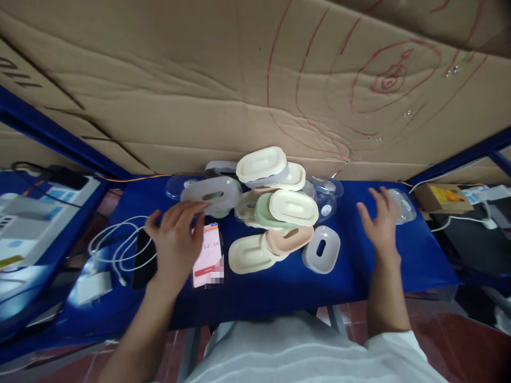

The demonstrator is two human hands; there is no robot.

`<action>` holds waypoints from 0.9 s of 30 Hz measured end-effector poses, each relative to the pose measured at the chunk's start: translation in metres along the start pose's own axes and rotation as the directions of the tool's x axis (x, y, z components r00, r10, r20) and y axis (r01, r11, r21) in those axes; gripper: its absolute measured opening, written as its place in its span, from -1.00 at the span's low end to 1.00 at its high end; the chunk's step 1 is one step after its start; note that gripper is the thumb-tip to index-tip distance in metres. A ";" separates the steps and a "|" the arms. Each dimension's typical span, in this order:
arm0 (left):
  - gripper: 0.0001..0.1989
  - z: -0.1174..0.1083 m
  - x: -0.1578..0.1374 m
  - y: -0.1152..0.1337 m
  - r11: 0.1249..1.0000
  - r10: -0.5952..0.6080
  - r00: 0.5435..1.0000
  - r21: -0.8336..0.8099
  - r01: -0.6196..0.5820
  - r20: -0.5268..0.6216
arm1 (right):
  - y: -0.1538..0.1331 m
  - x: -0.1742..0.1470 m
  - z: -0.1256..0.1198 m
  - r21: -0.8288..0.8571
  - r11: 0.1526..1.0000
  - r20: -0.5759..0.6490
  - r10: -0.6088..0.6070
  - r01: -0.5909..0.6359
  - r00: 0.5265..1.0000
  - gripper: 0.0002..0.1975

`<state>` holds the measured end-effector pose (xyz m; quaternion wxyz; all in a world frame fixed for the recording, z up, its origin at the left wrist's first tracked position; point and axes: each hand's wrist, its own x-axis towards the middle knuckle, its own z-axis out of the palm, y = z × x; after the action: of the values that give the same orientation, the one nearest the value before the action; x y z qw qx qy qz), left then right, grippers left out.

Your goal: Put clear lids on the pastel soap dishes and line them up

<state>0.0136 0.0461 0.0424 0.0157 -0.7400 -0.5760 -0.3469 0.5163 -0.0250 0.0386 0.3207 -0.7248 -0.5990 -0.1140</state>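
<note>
My left hand [175,239] is over the left side of the table, fingers curved and thumb apart, with nothing visible in it. Its fingertips come close to a grey oval lid with a slot [213,194]; whether they touch it I cannot tell. My right hand [378,221] is raised at the right, fingers spread and holding nothing, beside a clear plastic piece [403,206]. Between the hands lies a pile of oval plastic parts: a cream tray [294,207], a green piece [263,210], a peach slotted lid [290,239], another cream tray [247,254] and a grey slotted lid [321,249].
A phone with a lit pink screen [206,255] lies near my left hand. Further left are a coiled white cable [115,250], a dark phone-like slab [143,260] and a white charger [95,287]. A cardboard wall [179,96] rises behind the blue table [271,298].
</note>
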 end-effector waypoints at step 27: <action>0.10 0.019 -0.078 0.122 0.090 -0.142 0.893 -0.893 0.441 0.427 | -0.193 -0.125 -0.009 0.663 0.730 -0.041 -0.187 0.167 0.981 -0.54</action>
<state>0.1209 -0.0527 0.0320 -0.6015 -0.4746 -0.3465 -0.5412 0.3046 -0.1153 0.0400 0.5359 -0.5048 -0.6711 0.0865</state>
